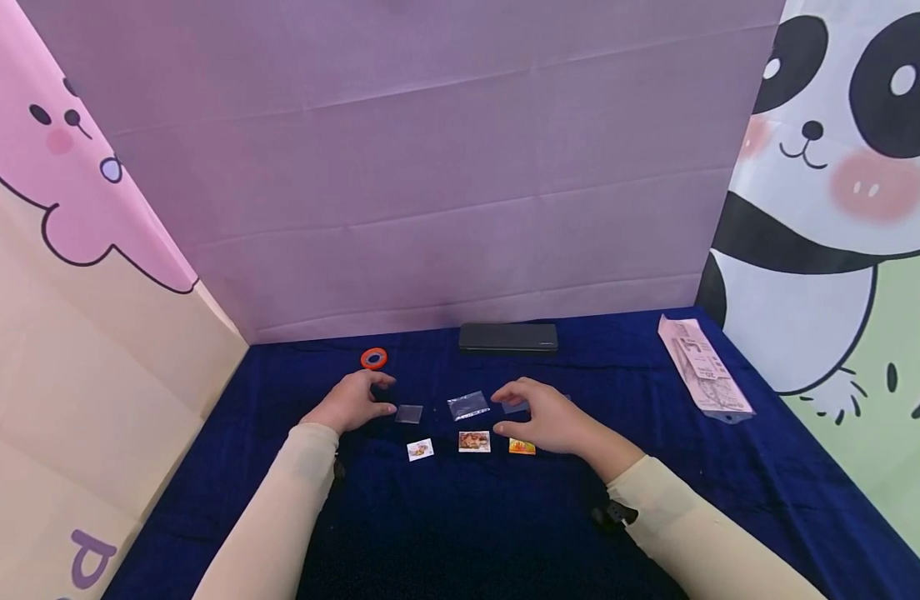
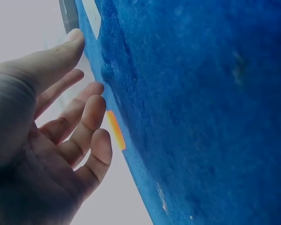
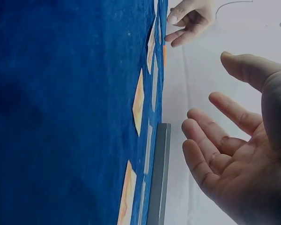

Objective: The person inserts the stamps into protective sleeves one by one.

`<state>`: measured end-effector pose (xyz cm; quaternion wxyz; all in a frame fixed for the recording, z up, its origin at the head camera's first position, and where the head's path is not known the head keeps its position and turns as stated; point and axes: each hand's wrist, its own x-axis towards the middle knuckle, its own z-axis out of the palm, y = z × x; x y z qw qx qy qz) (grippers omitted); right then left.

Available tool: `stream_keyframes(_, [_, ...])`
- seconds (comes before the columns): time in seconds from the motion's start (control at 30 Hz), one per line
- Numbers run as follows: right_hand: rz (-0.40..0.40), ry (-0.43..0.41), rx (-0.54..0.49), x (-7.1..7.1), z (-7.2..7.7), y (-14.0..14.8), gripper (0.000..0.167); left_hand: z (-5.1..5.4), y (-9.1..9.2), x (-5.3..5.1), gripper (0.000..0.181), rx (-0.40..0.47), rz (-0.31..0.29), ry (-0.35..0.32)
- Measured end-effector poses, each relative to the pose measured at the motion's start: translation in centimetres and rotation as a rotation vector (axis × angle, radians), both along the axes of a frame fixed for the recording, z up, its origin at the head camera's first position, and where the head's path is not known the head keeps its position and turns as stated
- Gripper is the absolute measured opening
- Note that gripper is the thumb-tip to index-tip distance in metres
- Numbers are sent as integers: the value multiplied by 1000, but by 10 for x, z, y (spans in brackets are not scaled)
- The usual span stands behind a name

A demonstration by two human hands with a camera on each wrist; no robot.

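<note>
Over the blue cloth, my left hand (image 1: pixel 351 400) has its fingers loosely bent and holds nothing. It is nearest a small clear plastic sleeve (image 1: pixel 409 414). My right hand (image 1: pixel 542 414) is also empty, thumb and fingers apart, as its palm (image 3: pixel 239 183) shows in the right wrist view. A shiny clear sleeve (image 1: pixel 468 406) lies between the hands; another sleeve (image 1: pixel 514 407) is partly hidden behind the right fingers. Closer to me lie three small stamp-like pictures: a white one (image 1: pixel 420 450), a brown one (image 1: pixel 474 442) and a yellow one (image 1: pixel 522 447), partly covered by the right hand.
An orange tape roll (image 1: pixel 373 358) lies beyond the left hand. At the back, a dark flat case (image 1: pixel 508 337) rests by the lilac backdrop (image 1: pixel 445 167). A pink printed packet (image 1: pixel 703 367) lies on the right. Printed panels stand on both sides.
</note>
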<state>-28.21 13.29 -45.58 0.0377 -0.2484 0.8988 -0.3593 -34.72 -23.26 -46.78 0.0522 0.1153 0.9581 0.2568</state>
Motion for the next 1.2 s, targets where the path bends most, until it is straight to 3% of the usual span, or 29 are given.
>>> stream_keyframes(0.33, [70,6,-14,-7,-2,-17,41,-1,10,0,48,-42,0,-38])
stream_keyframes(0.57, [106,-10,-21,-10,0,-27,41,-2,13,1,39,-69,0,-27])
stream_keyframes(0.87, [104,-42,-38,-12,2,-37,38,-6,8,-1,23,-52,3,-9])
stream_keyframes(1.2, [96,-33,-22,-14,-2,-41,37,-10,4,-2,23,-2,23,-8])
